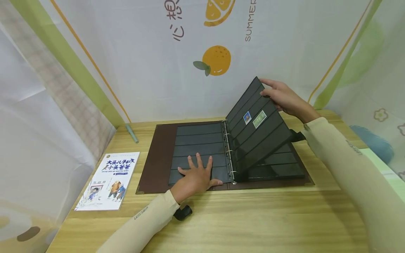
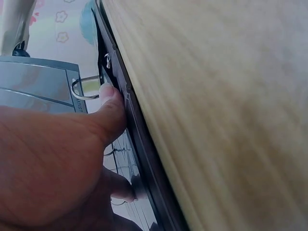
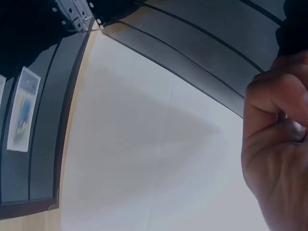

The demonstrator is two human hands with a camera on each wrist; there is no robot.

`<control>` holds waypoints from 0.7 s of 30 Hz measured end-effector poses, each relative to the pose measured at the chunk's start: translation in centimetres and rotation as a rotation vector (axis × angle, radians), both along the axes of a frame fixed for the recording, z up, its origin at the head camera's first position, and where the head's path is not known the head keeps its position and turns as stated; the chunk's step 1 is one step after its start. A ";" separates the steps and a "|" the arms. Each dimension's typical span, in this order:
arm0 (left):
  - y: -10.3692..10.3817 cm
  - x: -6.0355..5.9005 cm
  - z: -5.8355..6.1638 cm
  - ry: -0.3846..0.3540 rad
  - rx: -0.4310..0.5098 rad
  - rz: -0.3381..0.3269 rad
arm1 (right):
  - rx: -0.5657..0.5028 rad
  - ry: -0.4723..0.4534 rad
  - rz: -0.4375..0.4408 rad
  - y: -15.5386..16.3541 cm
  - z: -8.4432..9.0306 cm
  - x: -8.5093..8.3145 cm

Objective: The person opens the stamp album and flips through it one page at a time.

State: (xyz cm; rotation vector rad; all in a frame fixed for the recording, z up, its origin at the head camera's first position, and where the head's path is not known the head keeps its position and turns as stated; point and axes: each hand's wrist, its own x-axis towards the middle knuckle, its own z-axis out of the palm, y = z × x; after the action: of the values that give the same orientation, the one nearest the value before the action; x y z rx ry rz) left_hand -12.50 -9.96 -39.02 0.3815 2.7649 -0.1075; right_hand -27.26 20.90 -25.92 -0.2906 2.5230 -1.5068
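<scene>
On the wooden table (image 1: 253, 218), we are pressing the album (image 1: 152, 168) flat with our spread left hand (image 1: 196, 177) while our right hand (image 1: 283, 98), fingers pinching, is lifting a raised black page (image 1: 257, 135) slowly, sparing its rings (image 1: 228, 151).

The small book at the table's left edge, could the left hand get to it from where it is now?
Probably yes. The left hand lies flat on the album's left page, and only bare table lies between it and the small book.
</scene>
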 end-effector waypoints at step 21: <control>0.3 0.3 0.2 0.058 -0.057 -0.014 | -0.027 -0.006 0.020 -2.0 0.6 -0.6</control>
State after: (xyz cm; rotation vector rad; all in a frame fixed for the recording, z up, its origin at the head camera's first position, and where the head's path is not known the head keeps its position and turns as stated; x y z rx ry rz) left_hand -12.18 -9.66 -38.79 0.3892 2.8093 -0.2031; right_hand -27.85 18.87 -25.27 -0.3145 2.4893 -1.5327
